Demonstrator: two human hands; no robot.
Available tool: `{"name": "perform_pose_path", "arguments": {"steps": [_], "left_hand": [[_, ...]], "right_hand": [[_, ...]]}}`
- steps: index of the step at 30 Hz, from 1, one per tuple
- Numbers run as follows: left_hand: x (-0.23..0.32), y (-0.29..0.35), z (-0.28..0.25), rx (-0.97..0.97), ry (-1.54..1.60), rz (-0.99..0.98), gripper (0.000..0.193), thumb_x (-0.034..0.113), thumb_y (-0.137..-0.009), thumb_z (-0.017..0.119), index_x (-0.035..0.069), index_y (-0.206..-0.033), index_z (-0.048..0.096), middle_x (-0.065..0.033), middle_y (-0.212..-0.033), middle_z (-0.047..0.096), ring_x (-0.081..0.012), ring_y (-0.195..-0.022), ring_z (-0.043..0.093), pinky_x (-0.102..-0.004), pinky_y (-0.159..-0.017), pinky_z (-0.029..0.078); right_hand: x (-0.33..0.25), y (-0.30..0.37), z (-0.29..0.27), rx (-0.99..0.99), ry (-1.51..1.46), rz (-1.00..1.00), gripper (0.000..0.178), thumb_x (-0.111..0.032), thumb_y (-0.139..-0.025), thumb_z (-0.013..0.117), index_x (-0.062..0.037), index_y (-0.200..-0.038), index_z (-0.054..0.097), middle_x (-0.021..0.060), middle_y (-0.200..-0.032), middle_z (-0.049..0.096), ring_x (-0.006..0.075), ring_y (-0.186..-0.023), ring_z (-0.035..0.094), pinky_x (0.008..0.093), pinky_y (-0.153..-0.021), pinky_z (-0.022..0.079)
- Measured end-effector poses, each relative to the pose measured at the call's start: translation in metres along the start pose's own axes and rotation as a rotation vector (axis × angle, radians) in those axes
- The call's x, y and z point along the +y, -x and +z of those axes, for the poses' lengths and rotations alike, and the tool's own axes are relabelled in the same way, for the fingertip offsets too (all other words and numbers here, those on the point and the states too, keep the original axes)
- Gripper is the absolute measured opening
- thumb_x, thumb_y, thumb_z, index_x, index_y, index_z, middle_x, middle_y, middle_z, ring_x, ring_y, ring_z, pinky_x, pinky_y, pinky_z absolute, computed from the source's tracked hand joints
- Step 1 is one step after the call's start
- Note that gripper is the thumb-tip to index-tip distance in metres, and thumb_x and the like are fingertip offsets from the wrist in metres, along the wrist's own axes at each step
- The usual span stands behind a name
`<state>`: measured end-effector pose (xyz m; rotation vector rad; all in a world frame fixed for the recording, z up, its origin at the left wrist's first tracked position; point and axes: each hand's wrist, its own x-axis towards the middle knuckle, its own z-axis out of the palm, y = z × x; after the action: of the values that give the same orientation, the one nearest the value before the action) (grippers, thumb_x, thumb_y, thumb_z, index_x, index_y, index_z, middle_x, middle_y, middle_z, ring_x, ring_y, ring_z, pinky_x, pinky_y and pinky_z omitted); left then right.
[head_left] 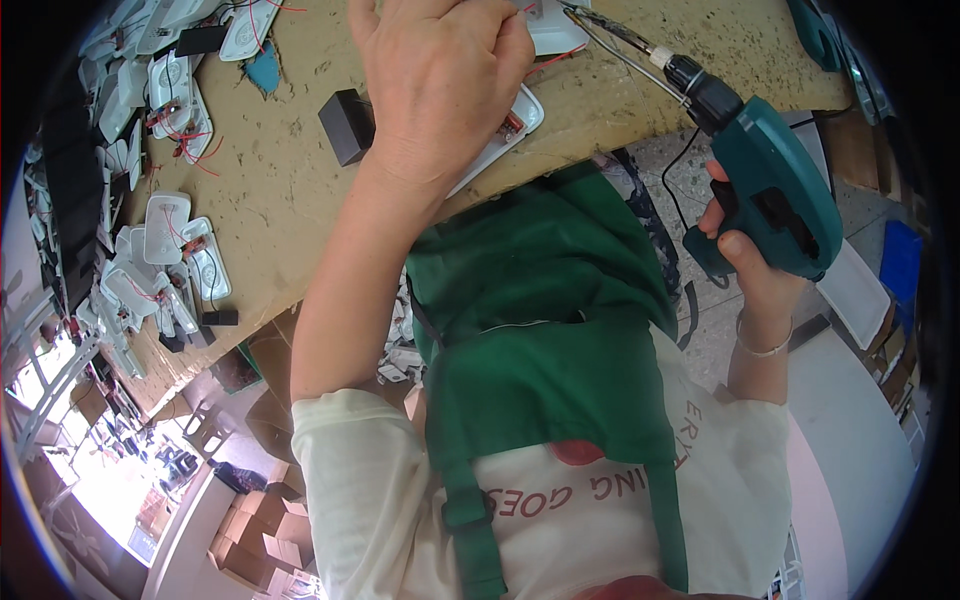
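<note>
My right hand (745, 245) grips a teal soldering gun (775, 190) by its handle, with a finger near the trigger. Its tip and a thin metal tube alongside point up and left, over a white plastic housing (565, 38) with a red wire near it. My left hand (445, 90) lies over the table with its fingers bent; the fingertips run out at the top edge, and what they pinch is hidden. Partly under that hand is another white plastic housing (525, 108) with a small reddish part in it. Beside the wrist stands a black box-shaped block (346, 127).
The worn tan table (275, 200) has several white housings (170, 220) with red wires along its left side. A blue scrap (262, 70) lies near the top. A black cable (670, 185) hangs by the soldering gun. Cardboard boxes (255, 535) stand at lower left, a blue bin (900, 262) at right.
</note>
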<state>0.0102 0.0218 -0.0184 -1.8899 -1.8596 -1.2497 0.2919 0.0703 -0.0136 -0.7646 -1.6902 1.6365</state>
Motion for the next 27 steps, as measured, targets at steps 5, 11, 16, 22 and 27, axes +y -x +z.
{"name": "perform_pose_path", "arguments": {"steps": [5, 11, 16, 22, 27], "left_hand": [[0.001, 0.0, -0.004, -0.07, -0.119, 0.03, 0.011, -0.002, -0.071, 0.068, -0.003, -0.081, 0.065, -0.016, -0.101, 0.063, -0.0319, -0.09, 0.06, -0.0399, -0.082, 0.045], [-0.001, -0.003, -0.003, -0.063, -0.008, -0.012, 0.012, -0.005, -0.071, 0.066, -0.006, -0.083, 0.064, -0.0189, -0.099, 0.062, -0.0356, -0.087, 0.06, -0.04, -0.076, 0.049], [-0.001, -0.006, -0.004, -0.078, -0.064, 0.06, 0.011, -0.005, -0.072, 0.066, -0.006, -0.082, 0.064, -0.0191, -0.097, 0.061, -0.0363, -0.085, 0.06, -0.0401, -0.076, 0.049], [-0.003, -0.009, -0.004, -0.104, -0.018, 0.037, 0.007, -0.005, -0.072, 0.064, -0.006, -0.079, 0.062, -0.0195, -0.093, 0.06, -0.0369, -0.082, 0.059, -0.0413, -0.073, 0.048], [-0.004, -0.008, -0.003, -0.102, 0.007, 0.03, 0.005, -0.005, -0.073, 0.063, -0.005, -0.077, 0.061, -0.0192, -0.093, 0.059, -0.0372, -0.081, 0.059, -0.0421, -0.072, 0.048]], "right_hand": [[-0.004, -0.001, 0.007, 0.01, 0.023, 0.041, 0.043, -0.002, -0.076, 0.078, 0.0059, -0.114, 0.061, 0.0117, -0.095, 0.067, 0.0164, -0.078, 0.063, 0.0293, -0.072, 0.054], [-0.006, -0.001, 0.012, 0.036, 0.117, 0.038, 0.032, 0.001, -0.074, 0.08, 0.0039, -0.102, 0.065, 0.0083, -0.084, 0.068, 0.016, -0.077, 0.065, 0.0279, -0.071, 0.055], [-0.009, -0.003, 0.015, 0.015, 0.155, 0.06, 0.03, -0.002, -0.074, 0.081, 0.0027, -0.1, 0.066, 0.0078, -0.083, 0.068, 0.0153, -0.075, 0.065, 0.0269, -0.069, 0.054], [-0.01, -0.004, 0.017, 0.037, 0.172, 0.07, 0.03, -0.004, -0.073, 0.082, 0.0012, -0.098, 0.067, 0.0066, -0.081, 0.068, 0.0145, -0.073, 0.064, 0.0261, -0.068, 0.054], [-0.01, -0.004, 0.016, 0.079, 0.266, 0.046, 0.032, -0.005, -0.072, 0.084, 0.0009, -0.099, 0.067, 0.0059, -0.083, 0.069, 0.0135, -0.074, 0.064, 0.026, -0.07, 0.054]]}}
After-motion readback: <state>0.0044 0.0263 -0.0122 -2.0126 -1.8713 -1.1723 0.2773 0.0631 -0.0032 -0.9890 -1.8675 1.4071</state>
